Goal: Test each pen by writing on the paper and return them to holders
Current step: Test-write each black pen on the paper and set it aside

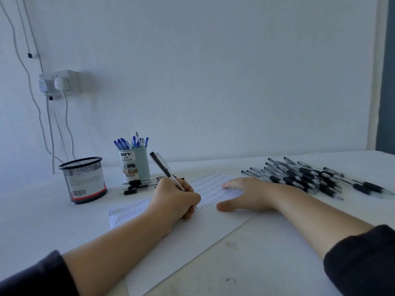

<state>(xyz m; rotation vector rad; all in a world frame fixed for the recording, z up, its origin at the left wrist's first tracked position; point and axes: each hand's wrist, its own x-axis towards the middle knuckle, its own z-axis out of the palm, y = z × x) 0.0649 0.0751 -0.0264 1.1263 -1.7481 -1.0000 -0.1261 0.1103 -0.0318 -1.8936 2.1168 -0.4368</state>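
The left hand [174, 199] is curled into a writing grip, fingers and thumb pinched low around a black pen [165, 170] whose capped end tilts up and away to the left. The heel of this hand rests down, the wrist is fairly straight, and the bare forearm runs back to the lower left into a dark sleeve [36, 276]. The right hand [249, 194] lies flat, palm down, fingers straight and pointing left, thumb spread toward the body; the fingertips look slightly blurred. Its forearm angles to the lower right into another dark sleeve.
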